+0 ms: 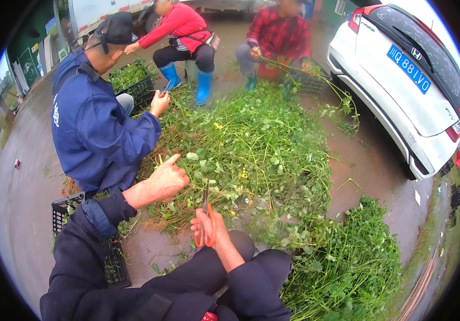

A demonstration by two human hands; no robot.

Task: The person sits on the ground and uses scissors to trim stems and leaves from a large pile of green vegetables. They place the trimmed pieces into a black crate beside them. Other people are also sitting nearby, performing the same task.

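Note:
My left hand (162, 183) is held over the near left side of a big heap of leafy green stems (250, 148). Its index finger points away from me and the other fingers curl in; whether they hide anything I cannot tell. A short pale stem end shows just behind this hand. In my right hand (214, 228) is a pair of scissors (206, 204) with orange handles, blades pointing away from me at the heap's near edge. A second pile of greenery (346, 261) lies to the right of my knees.
A co-worker in a blue jacket (101, 120) sits close on my left, holding a small tool. Two people (183, 28) in red tops sit across the heap. Black plastic crates (115, 265) stand at left; another crate (139, 90) holds greens. A white Honda car (394, 80) is parked at right.

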